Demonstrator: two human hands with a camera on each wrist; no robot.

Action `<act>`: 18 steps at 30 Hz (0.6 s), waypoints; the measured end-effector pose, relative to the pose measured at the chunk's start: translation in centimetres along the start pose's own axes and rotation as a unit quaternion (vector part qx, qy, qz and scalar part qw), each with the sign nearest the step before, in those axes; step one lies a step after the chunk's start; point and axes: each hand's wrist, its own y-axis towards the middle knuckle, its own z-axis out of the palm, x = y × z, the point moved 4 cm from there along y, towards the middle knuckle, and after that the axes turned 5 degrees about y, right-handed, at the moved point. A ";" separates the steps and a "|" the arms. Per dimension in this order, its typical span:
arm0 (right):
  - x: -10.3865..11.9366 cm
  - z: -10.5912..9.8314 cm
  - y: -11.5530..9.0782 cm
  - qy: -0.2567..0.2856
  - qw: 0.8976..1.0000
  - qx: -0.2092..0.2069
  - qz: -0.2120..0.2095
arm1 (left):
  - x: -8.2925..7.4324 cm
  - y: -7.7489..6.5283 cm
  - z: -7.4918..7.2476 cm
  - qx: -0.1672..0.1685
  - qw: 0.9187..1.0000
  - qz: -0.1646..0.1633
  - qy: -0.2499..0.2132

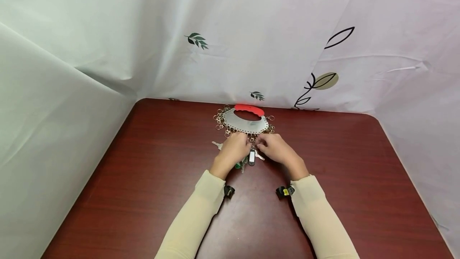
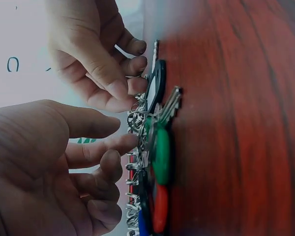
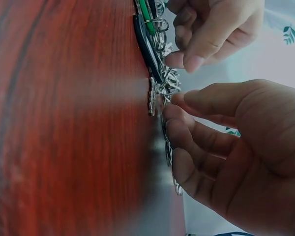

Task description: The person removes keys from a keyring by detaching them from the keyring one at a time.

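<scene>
A crescent-shaped metal key holder point(image 1: 244, 124) with a red handle point(image 1: 249, 109) lies at the table's far side, small rings and clips along its curved edge. My right hand point(image 1: 274, 147) pinches at a small key ring point(image 3: 170, 84) by a black key tag point(image 1: 252, 157) with a white label. Just left of it, my left hand point(image 1: 235, 146) has its index fingertip at the rings, with a gap between thumb and index finger point(image 2: 123, 143). Below the left fingers hang a green key tag point(image 2: 162, 156), a red key tag point(image 2: 160, 209) and several keys point(image 2: 170, 109).
The dark red wooden table point(image 1: 151, 179) is bordered by white curtains point(image 1: 230, 59) with leaf prints at the back and sides. A loose key point(image 1: 217, 145) points out left of the left hand. Black camera straps point(image 1: 285, 192) sit at both wrists, over pale sleeves.
</scene>
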 end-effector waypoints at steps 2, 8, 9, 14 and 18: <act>-0.1 0.1 0.0 0.000 1.000 0.002 0.002 | -0.1 0.1 0.2 0.002 1.000 0.001 0.002; -0.1 0.4 0.1 -0.005 1.000 0.002 -0.006 | -0.4 0.2 0.6 0.011 1.000 0.001 0.003; 0.0 0.4 0.1 -0.005 1.000 0.002 -0.008 | -0.4 0.1 0.6 0.016 1.000 0.001 0.005; 0.1 0.4 0.1 -0.006 1.000 0.005 -0.012 | -0.6 0.2 0.9 0.025 1.000 0.009 0.008; 0.2 0.5 0.0 -0.009 1.000 0.009 -0.016 | -0.8 0.2 1.0 0.022 1.000 0.011 0.003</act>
